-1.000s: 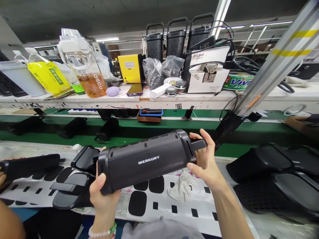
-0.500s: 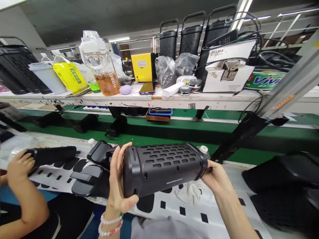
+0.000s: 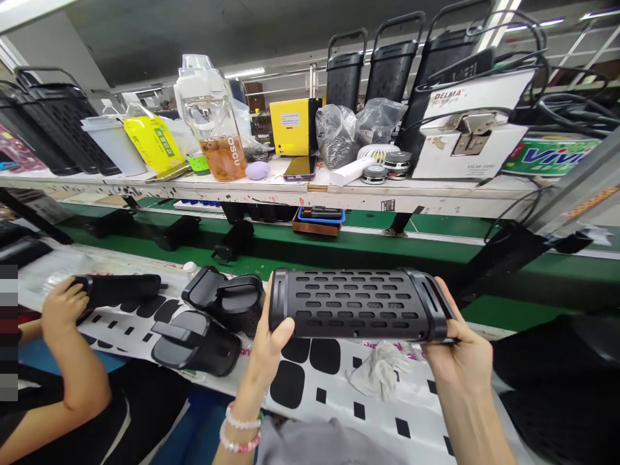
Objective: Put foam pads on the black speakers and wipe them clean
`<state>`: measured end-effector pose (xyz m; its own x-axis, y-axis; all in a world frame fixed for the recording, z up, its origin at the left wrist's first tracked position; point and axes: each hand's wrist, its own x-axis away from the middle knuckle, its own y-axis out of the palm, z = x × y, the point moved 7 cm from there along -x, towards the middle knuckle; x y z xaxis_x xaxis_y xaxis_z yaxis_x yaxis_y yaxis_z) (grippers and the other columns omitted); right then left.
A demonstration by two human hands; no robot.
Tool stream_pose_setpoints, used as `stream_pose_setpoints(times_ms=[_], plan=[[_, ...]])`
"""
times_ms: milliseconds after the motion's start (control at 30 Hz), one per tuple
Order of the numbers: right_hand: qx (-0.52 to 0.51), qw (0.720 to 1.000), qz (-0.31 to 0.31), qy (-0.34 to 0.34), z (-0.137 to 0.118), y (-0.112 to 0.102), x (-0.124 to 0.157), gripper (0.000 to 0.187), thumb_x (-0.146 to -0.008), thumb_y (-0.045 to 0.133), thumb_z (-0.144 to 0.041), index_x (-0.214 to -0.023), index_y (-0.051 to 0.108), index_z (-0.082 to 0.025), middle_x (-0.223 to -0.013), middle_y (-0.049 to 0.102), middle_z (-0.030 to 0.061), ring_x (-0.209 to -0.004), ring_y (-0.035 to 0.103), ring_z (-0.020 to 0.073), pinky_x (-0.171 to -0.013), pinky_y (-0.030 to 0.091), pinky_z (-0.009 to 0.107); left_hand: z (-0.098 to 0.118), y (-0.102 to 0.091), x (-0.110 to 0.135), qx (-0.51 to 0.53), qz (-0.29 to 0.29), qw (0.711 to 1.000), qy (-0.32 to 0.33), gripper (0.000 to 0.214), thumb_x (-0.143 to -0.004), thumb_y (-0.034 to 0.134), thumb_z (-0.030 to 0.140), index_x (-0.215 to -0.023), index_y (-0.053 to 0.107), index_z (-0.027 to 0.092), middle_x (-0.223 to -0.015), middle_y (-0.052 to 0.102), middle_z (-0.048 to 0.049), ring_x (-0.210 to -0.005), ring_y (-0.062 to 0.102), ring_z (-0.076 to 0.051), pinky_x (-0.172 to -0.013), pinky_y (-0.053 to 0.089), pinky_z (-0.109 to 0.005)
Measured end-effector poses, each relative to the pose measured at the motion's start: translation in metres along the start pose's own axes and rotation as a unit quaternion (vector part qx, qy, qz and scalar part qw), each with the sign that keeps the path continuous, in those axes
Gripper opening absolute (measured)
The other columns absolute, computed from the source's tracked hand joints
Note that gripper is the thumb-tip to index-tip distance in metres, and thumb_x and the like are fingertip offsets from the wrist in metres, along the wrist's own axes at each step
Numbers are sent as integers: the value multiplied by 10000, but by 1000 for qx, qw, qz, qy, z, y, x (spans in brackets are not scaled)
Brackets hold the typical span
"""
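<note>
Black and slotted to the eye now, gripping the housing [image 3: 351, 303] above the patterned sheet [image 3: 339, 391] with fingers of left hand [image 3: 265, 352] and right hand [image 3: 462, 358] clamped on opposite ends, seemingly inspecting, next needing steady support for any turn.

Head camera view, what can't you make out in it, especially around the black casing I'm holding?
In the head view:
- Left hand: some fingers hidden behind the black casing.
- Casing's underside: turned away from the camera.
- Yellow box: label print too small to read.
- Dark units: cut off by the right edge.
</note>
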<state>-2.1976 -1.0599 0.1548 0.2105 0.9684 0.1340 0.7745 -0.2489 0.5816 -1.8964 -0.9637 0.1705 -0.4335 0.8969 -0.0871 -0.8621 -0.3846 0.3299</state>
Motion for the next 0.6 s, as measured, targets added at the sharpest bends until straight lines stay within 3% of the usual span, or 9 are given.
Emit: stream_pose_setpoints(times_ms=[100, 267, 400, 600], plan=[[-1, 999, 29, -14, -1, -4, 8, 739, -500, 476, -86, -1187, 634, -308, -1133, 676, 16, -1206, 526, 251, -905, 534, 431, 7, 5, -2, -14, -29, 999, 4, 698, -711, 688, 391, -1348, 477, 199, -1358, 540, -100, -1345, 372, -315, -1121, 300, -425], [14, 995, 64, -69, -18, -3, 24, 695, -515, 496, -81, -1139, 672, -333, -1176, 654, 9, -1278, 454, 254, -1100, 344, 462, 27, 16, 0, -8, -110, 993, 47, 764, -702, 666, 369, -1399, 412, 188, -1306, 582, -86, -1250, 480, -328, -1074, 360, -432], [24, 991, 77, -104, -34, 5, 39, 648, -554, 503, -89, -1119, 670, -359, -1269, 595, -27, -1323, 392, 259, -1135, 281, 532, 35, 18, 0, -36, -139, 987, 71, 635, -744, 630, 341, -1344, 481, 195, -1205, 641, -64, -1143, 554, -311, -962, 451, -391], [22, 989, 79, -120, -45, 10, 46, 639, -558, 480, -83, -1112, 667, -341, -1291, 577, -55, -1315, 406, 229, -1152, 258, 531, 33, 21, 2, -33, -178, 982, 57, 560, -745, 634, 332, -1275, 525, 187, -1205, 632, -64, -1146, 544, -304, -963, 441, -380]])
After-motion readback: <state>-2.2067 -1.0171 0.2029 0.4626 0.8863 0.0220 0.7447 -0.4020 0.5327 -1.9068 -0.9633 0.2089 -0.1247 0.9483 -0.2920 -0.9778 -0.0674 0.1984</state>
